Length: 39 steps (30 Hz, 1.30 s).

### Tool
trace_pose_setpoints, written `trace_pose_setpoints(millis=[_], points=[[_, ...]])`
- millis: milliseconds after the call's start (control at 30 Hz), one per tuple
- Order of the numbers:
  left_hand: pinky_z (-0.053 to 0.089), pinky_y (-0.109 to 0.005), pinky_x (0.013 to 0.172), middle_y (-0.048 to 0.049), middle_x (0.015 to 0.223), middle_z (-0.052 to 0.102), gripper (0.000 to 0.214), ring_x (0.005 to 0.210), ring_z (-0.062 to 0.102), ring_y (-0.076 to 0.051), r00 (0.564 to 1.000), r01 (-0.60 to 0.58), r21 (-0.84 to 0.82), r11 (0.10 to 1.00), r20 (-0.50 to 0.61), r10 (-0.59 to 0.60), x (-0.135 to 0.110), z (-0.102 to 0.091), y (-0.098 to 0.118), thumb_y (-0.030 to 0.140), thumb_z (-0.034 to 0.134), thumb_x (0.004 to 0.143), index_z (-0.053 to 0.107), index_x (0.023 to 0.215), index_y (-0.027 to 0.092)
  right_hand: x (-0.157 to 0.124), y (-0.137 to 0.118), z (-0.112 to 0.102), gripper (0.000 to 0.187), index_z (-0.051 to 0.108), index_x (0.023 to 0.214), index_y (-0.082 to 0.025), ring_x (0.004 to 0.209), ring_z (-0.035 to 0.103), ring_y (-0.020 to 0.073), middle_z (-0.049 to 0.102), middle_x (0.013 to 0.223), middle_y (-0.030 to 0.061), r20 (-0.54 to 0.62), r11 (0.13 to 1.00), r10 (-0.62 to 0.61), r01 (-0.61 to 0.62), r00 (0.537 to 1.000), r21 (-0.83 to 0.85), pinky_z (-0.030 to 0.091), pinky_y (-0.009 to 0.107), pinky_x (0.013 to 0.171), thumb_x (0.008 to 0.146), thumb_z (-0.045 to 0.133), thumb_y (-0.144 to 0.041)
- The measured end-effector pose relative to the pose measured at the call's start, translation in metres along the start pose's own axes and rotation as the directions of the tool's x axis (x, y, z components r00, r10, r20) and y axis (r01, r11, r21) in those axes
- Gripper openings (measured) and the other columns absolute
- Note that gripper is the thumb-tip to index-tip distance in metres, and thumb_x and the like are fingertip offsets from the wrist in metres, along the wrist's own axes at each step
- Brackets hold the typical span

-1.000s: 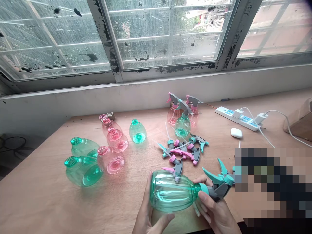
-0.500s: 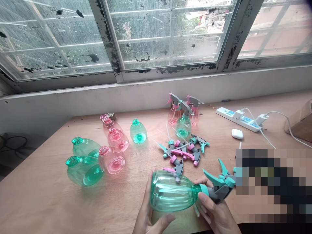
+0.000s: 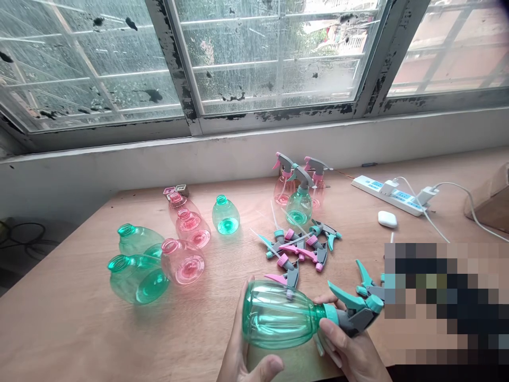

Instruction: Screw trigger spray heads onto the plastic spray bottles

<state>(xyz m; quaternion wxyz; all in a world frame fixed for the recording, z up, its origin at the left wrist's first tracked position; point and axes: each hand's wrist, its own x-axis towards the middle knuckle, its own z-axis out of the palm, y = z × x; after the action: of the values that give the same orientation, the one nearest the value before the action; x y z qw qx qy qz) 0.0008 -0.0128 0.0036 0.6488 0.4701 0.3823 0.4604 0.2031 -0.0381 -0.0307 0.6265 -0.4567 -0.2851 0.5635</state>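
A green spray bottle lies on its side between my hands, its neck toward the right. My left hand is curled around the bottle's base, thumb in front. A grey and teal trigger sprayer head sits at the bottle's neck. My right hand closes on the teal collar, with the thumb in front and the other fingers partly hidden behind and below. Behind the bottle lies a pile of grey, pink and teal sprayer heads with thin tubes.
Green bottles and pink bottles without heads are at left; one green bottle stands apart. Three spray bottles with heads stand at the back. A power strip, white case and cardboard box are at right.
The bottle and its sprayer head have shifted slightly left and down with my hands. My right thumb has moved a little left at the collar.
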Motion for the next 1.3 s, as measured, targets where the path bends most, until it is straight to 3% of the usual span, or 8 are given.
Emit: trace_pose_setpoints(millis=[167, 367, 567, 800, 1000, 1067, 1167, 1300], points=[[0.026, -0.042, 0.132, -0.0051, 0.173, 0.043, 0.092, 0.161, 0.033, -0.034, 0.999, -0.006, 0.065, 0.998, -0.031, 0.008, 0.003, 0.000, 0.000, 0.048, 0.087, 0.084, 0.044, 0.164, 0.031, 0.001, 0.004, -0.003, 0.047, 0.065, 0.108, -0.023, 0.040, 0.028, 0.0074, 0.044, 0.043, -0.0146, 0.014, 1.000, -0.009, 0.009, 1.000, -0.012, 0.025, 0.025, 0.048, 0.085, 0.084, -0.059], [0.022, -0.042, 0.133, -0.0031, 0.170, 0.048, 0.093, 0.160, 0.035, -0.033, 0.994, -0.009, 0.111, 0.994, -0.111, 0.022, 0.004, 0.000, -0.009, 0.044, 0.089, 0.082, 0.045, 0.163, 0.034, 0.000, 0.002, 0.000, 0.049, 0.061, 0.113, -0.025, 0.041, 0.027, 0.0082, 0.045, 0.043, -0.0156, -0.013, 0.999, -0.013, 0.013, 1.000, 0.038, 0.028, 0.026, 0.049, 0.085, 0.086, -0.056], [0.025, -0.042, 0.132, -0.0055, 0.169, 0.049, 0.105, 0.158, 0.040, -0.034, 0.995, -0.025, 0.133, 0.991, -0.094, 0.038, 0.003, -0.002, -0.010, 0.045, 0.095, 0.075, 0.041, 0.165, 0.033, 0.001, -0.001, 0.001, 0.047, 0.064, 0.106, -0.024, 0.040, 0.026, 0.0073, 0.044, 0.042, -0.0152, -0.002, 1.000, -0.021, 0.021, 1.000, 0.015, 0.029, 0.026, 0.049, 0.084, 0.086, -0.058], [0.036, -0.039, 0.127, -0.0048, 0.168, 0.050, 0.092, 0.157, 0.042, -0.034, 0.994, 0.005, 0.040, 0.999, -0.113, 0.000, 0.003, 0.001, 0.001, 0.047, 0.090, 0.081, 0.048, 0.161, 0.035, 0.001, 0.002, -0.002, 0.050, 0.068, 0.108, -0.019, 0.041, 0.029, 0.0085, 0.044, 0.042, -0.0141, 0.027, 0.998, -0.010, 0.012, 1.000, -0.058, 0.033, 0.028, 0.051, 0.083, 0.086, -0.060], [0.029, -0.037, 0.130, 0.0003, 0.167, 0.052, 0.089, 0.158, 0.040, -0.030, 0.996, 0.001, 0.053, 0.999, -0.087, 0.003, 0.003, 0.000, -0.001, 0.042, 0.089, 0.084, 0.045, 0.161, 0.040, 0.001, 0.001, 0.002, 0.048, 0.065, 0.111, -0.024, 0.040, 0.032, 0.0085, 0.044, 0.043, -0.0145, -0.016, 1.000, -0.019, 0.019, 1.000, 0.000, 0.030, 0.025, 0.048, 0.085, 0.085, -0.058], [0.025, -0.038, 0.132, 0.0001, 0.169, 0.050, 0.090, 0.160, 0.037, -0.029, 0.997, 0.006, 0.073, 0.997, -0.077, 0.000, 0.002, -0.001, -0.003, 0.043, 0.087, 0.087, 0.040, 0.164, 0.039, 0.001, 0.000, 0.003, 0.047, 0.063, 0.112, -0.024, 0.040, 0.031, 0.0082, 0.043, 0.043, -0.0150, -0.018, 1.000, -0.025, 0.025, 1.000, 0.016, 0.032, 0.025, 0.049, 0.085, 0.085, -0.057], [0.025, -0.040, 0.132, -0.0045, 0.168, 0.051, 0.103, 0.158, 0.039, -0.032, 0.999, -0.007, 0.104, 0.995, -0.038, 0.011, 0.002, -0.002, -0.002, 0.050, 0.091, 0.080, 0.037, 0.166, 0.034, 0.000, -0.002, 0.003, 0.048, 0.062, 0.109, -0.024, 0.040, 0.033, 0.0086, 0.044, 0.043, -0.0145, -0.033, 1.000, -0.019, 0.019, 0.999, -0.002, 0.031, 0.025, 0.049, 0.085, 0.084, -0.060], [0.030, -0.044, 0.130, -0.0112, 0.167, 0.051, 0.103, 0.158, 0.038, -0.038, 0.999, -0.022, 0.103, 0.994, -0.036, 0.026, 0.002, -0.002, 0.002, 0.063, 0.090, 0.074, 0.050, 0.161, 0.023, 0.000, -0.001, 0.002, 0.050, 0.063, 0.107, -0.023, 0.040, 0.035, 0.0094, 0.045, 0.042, -0.0135, -0.025, 0.999, -0.027, 0.026, 0.999, -0.045, 0.028, 0.025, 0.047, 0.083, 0.085, -0.061]])
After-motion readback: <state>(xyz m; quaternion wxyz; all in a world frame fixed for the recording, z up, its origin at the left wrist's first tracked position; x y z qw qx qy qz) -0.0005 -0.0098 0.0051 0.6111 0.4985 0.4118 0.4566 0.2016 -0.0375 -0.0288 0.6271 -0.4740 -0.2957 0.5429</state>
